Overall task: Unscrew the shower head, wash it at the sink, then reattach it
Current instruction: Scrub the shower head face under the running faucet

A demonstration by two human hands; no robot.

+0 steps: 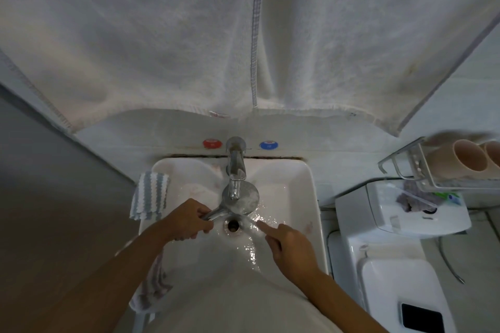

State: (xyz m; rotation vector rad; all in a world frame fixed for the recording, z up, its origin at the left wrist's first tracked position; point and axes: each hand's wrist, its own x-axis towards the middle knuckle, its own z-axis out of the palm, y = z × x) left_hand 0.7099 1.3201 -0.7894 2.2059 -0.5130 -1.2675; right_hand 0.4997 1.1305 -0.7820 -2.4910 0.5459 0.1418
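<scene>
Head view: a pale towel [162, 35] hangs across the whole upper frame, its lower hem just above the wall behind the sink [305, 197]. The white sink fills the middle, wet, with water running over its floor around the drain [233, 225]. To its right stands a toilet [400, 265], with a wire rack [405, 170] holding two cups [465, 158] above it; the sink's right rim lies close to the toilet, and a striped cloth [148, 194] drapes over the left rim. The chrome tap [236, 167] reaches out from the back edge, between a red dot [212, 143] and a blue dot [268, 145] whose writing is too small to read. The shower head [242, 199] sits under the spout, face up, above the drain. The left hand [186, 220] has its grip closed round the head's handle. The right hand [290, 247] holds nothing, loosely curled with the forefinger stretched out into the water, just right of the drain.
</scene>
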